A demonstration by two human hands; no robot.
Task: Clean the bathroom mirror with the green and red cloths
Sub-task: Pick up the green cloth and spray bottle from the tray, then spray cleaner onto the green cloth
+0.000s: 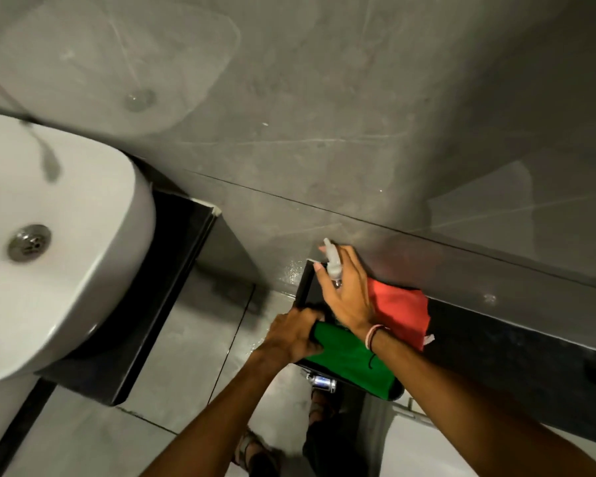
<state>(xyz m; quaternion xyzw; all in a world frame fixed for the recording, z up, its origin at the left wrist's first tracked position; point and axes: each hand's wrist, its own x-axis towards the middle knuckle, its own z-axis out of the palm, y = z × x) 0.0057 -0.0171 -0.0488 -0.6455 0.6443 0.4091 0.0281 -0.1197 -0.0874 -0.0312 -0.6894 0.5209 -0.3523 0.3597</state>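
Note:
A green cloth lies over the near corner of a black ledge. My left hand grips the cloth's left edge. Behind it, a red cloth lies on the same ledge against the wall. My right hand is wrapped around a small clear spray bottle, nozzle pointing up-left, just left of the red cloth. The mirror is not clearly in view; a glossy grey wall above reflects the basin.
A white wash basin with a metal drain sits at the left on a black counter. A chrome fitting hangs under the ledge. Grey floor tiles and my sandalled feet lie below. A white fixture sits lower right.

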